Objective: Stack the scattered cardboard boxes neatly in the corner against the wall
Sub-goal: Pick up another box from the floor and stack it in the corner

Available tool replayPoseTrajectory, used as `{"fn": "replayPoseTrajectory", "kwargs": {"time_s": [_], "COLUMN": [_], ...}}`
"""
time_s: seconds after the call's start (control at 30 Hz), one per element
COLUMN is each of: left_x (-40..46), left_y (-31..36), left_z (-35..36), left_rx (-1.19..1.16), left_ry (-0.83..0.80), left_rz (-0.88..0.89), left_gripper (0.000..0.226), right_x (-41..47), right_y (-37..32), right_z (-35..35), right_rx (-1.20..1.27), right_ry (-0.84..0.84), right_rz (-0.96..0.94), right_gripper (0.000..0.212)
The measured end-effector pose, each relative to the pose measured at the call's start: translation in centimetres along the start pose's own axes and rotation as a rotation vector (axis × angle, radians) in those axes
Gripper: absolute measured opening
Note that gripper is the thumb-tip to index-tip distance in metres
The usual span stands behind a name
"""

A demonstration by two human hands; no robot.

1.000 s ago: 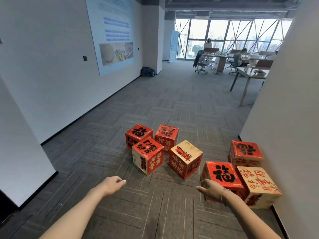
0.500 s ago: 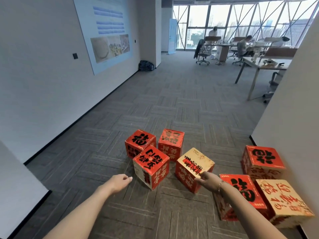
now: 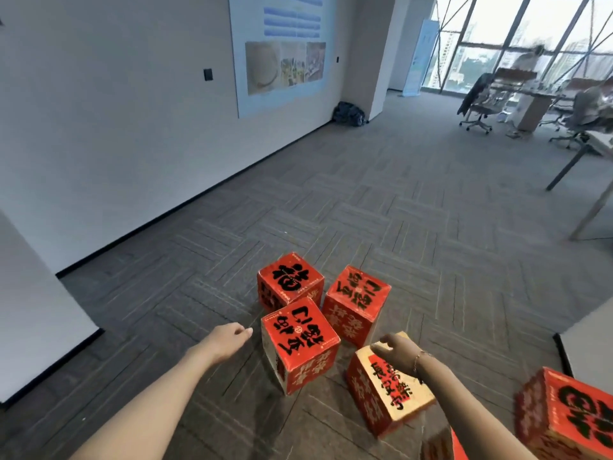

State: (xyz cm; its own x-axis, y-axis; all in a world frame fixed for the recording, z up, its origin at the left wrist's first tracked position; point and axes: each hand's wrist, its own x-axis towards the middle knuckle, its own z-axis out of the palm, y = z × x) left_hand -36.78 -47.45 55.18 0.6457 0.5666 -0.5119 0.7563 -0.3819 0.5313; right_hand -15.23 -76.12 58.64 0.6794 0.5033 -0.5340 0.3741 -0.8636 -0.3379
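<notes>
Both hands reach forward loosely open, right hand over the tan-topped box, left hand empty

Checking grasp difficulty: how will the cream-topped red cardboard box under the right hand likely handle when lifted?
The cream-topped red cardboard box is probably stiff: its faces look flat and its edges crisp. Flat-sided, it should slide, not roll. The right hand spans only part of its top, so two hands seem wiser.

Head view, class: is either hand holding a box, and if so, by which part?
Neither has a grip yet. The left hand hangs open beside the red-topped box, apart from it. The right hand hovers at the cream-topped box's far top edge; contact cannot be told.
</notes>
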Motion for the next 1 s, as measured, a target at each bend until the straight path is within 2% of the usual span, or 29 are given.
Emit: {"fn": "replayPoseTrajectory", "kwargs": {"time_s": [0.33, 0.5, 0.6, 0.77, 1.0], "left_x": [11.3, 18.5, 22.9, 30.4, 40.2], "left_y": [2.8, 2.4, 0.9, -1.4, -5.2], "left_z": [1.8, 3.1, 4.9, 9.8, 17.5], "left_rx": [-0.171, -0.238, -0.200, -0.257, -0.315], "left_ry": [0.059, 0.015, -0.015, -0.051, -0.031], "left_rz": [-0.171, -0.240, -0.298, -0.402, -0.516], "left_gripper": [0.052, 0.052, 0.053, 0.051, 0.050], "right_x": [14.9, 23.1, 29.1, 39.6, 51.3], "right_y": [-1.3, -2.0, -1.9, -1.8, 1.2], "right_z": [-3.7, -2.9, -2.2, 2.0, 11.5], "right_rx": [-0.071, -0.100, -0.084, -0.012, -0.046], "right_ry": [-0.094, -0.153, -0.203, -0.214, -0.379], "right_rz": [-0.016, 0.037, 0.061, 0.039, 0.021], "right_gripper": [0.045, 0.045, 0.043, 0.036, 0.051]}}
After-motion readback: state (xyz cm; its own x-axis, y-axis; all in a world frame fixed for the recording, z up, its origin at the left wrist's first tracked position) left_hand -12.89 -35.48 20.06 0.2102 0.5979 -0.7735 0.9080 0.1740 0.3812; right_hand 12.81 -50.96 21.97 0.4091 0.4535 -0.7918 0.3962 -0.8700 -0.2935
